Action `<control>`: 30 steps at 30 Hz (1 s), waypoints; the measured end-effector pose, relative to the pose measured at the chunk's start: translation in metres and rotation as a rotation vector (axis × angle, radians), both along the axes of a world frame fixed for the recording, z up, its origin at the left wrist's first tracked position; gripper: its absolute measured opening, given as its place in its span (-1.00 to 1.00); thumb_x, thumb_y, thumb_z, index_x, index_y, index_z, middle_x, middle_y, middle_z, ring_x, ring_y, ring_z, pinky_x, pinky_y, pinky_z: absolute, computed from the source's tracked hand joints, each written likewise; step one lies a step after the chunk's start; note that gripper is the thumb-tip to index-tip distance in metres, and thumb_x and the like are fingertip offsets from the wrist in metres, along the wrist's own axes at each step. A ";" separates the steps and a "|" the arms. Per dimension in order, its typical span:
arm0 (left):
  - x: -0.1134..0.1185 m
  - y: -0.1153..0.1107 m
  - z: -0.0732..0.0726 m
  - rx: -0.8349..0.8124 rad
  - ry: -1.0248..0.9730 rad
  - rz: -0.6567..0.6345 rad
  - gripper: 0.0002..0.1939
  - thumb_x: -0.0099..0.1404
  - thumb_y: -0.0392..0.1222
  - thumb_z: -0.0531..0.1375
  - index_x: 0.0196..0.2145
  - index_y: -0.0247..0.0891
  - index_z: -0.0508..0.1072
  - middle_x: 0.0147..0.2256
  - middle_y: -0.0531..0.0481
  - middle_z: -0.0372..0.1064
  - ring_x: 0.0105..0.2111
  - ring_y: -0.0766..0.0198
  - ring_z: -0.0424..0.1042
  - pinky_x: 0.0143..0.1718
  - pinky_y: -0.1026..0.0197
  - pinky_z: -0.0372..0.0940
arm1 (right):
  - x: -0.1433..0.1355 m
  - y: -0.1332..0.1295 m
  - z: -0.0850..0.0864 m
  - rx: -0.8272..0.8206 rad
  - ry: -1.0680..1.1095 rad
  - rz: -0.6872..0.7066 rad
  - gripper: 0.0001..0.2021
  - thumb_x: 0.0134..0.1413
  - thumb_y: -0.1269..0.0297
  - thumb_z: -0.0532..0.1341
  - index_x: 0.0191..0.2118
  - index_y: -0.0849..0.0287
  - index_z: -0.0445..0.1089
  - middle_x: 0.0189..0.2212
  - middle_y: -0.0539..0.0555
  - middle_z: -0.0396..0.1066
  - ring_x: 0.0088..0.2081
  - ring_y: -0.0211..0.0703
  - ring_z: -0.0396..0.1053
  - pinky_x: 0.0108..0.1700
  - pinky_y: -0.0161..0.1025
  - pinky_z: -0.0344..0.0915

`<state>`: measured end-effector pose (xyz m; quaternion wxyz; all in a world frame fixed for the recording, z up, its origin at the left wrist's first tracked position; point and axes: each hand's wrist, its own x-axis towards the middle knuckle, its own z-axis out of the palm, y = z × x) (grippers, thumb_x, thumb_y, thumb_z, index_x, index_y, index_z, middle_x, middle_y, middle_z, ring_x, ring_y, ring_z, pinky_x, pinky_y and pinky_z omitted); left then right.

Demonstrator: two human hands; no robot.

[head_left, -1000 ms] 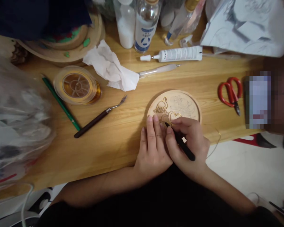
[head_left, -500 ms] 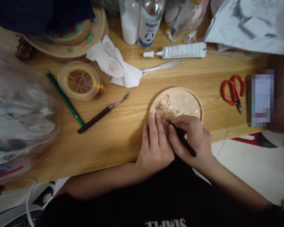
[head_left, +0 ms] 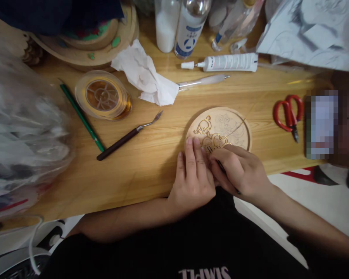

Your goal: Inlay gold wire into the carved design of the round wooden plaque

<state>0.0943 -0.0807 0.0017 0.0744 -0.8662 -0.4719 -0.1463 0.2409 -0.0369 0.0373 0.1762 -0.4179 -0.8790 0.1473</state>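
Note:
A round wooden plate (head_left: pixel 249 133) with a raised rim lies near the table's front edge. Pencil drawing shows on its face, partly followed by bent gold wire (head_left: pixel 213 140), and a loose wire end sticks out to the upper right. My left hand (head_left: pixel 193 180) rests with fingers stretched out, fingertips on the plate's lower left. In my right hand (head_left: pixel 244 168) a pair of black tweezers (head_left: pixel 222 167) is gripped, mostly covered by the fingers. The tweezers' tips are at the lower wire lines, beside my left fingers; whether they pinch wire I cannot tell.
Left of the plate lie a palette knife (head_left: pixel 120 143), a green pencil (head_left: pixel 81 116) and a spool of gold wire (head_left: pixel 103 97). Behind are crumpled tissue (head_left: pixel 147 75), a pen (head_left: pixel 205 81), a glue tube (head_left: pixel 231 62) and bottles (head_left: pixel 192 31). Red-handled cutters (head_left: pixel 287 116) lie right.
My right hand has turned over the tweezers, hiding more of them, and shifted slightly. The loose wire end now points more upward. My left hand stays on the plate; the whole view has shifted a little.

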 end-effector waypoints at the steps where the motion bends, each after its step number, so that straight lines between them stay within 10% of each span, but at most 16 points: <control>1: 0.000 -0.001 0.000 -0.024 -0.003 -0.004 -0.51 0.42 -0.11 0.08 0.05 -0.68 0.40 0.11 -0.53 0.30 0.17 -0.28 0.25 -0.05 0.00 0.51 | 0.001 0.002 0.002 0.000 -0.022 0.033 -0.91 0.24 0.45 0.08 -0.20 0.11 0.23 -0.52 -0.03 0.37 -0.50 -0.22 0.28 -0.50 -0.25 0.23; 9: -0.001 -0.007 -0.004 -0.147 -0.087 0.017 -0.50 0.40 -0.18 0.08 0.16 -0.64 0.31 0.22 -0.49 0.13 0.28 -0.25 0.01 0.06 -0.06 0.44 | 0.006 0.024 0.016 -0.075 -0.127 0.247 -0.72 0.35 0.35 -0.06 -0.37 0.05 0.28 -0.55 0.00 0.35 -0.49 -0.17 0.25 -0.47 -0.19 0.22; 17: 0.001 -0.004 -0.004 -0.019 -0.010 0.007 -0.43 0.43 -0.08 0.05 0.08 -0.78 0.35 0.13 -0.60 0.23 0.16 -0.28 0.30 -0.03 -0.01 0.46 | 0.012 0.032 0.014 0.038 -0.104 0.388 -0.73 0.37 0.30 -0.04 -0.34 0.09 0.31 -0.53 0.00 0.37 -0.48 -0.18 0.28 -0.39 -0.21 0.31; 30: 0.001 -0.007 0.005 -0.146 0.078 0.037 -0.17 0.37 0.24 0.06 0.17 -0.73 0.29 0.21 -0.55 0.19 0.22 -0.20 0.28 0.15 -0.07 0.30 | 0.038 -0.004 -0.013 0.017 0.270 -0.191 -0.85 0.15 0.32 0.27 -0.15 0.08 0.36 -0.43 -0.04 0.51 -0.51 -0.28 0.43 -0.49 -0.34 0.34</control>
